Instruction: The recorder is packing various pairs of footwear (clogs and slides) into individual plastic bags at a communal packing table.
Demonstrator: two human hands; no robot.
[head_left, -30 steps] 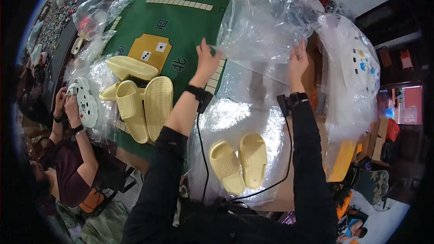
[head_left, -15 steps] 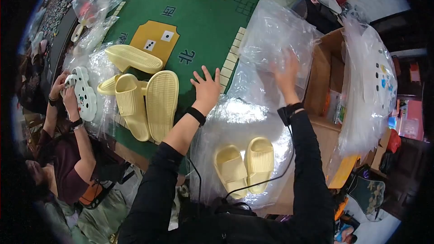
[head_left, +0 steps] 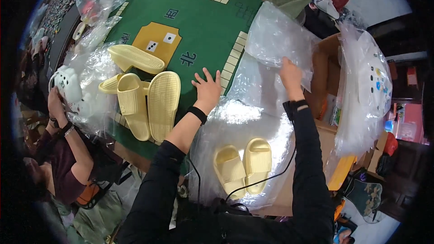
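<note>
my right hand [head_left: 290,73] pinches a clear plastic bag [head_left: 275,40] at the green table's [head_left: 203,22] edge; my left hand [head_left: 207,89] lies flat and spread beside it. i'd keep the film taut, clear of the yellow slippers [head_left: 244,166] bagged below.

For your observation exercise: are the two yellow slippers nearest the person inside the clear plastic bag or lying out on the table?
Inside. The pair of yellow slippers lies under glossy, wrinkled film of the clear plastic bag, which covers them all round.
</note>
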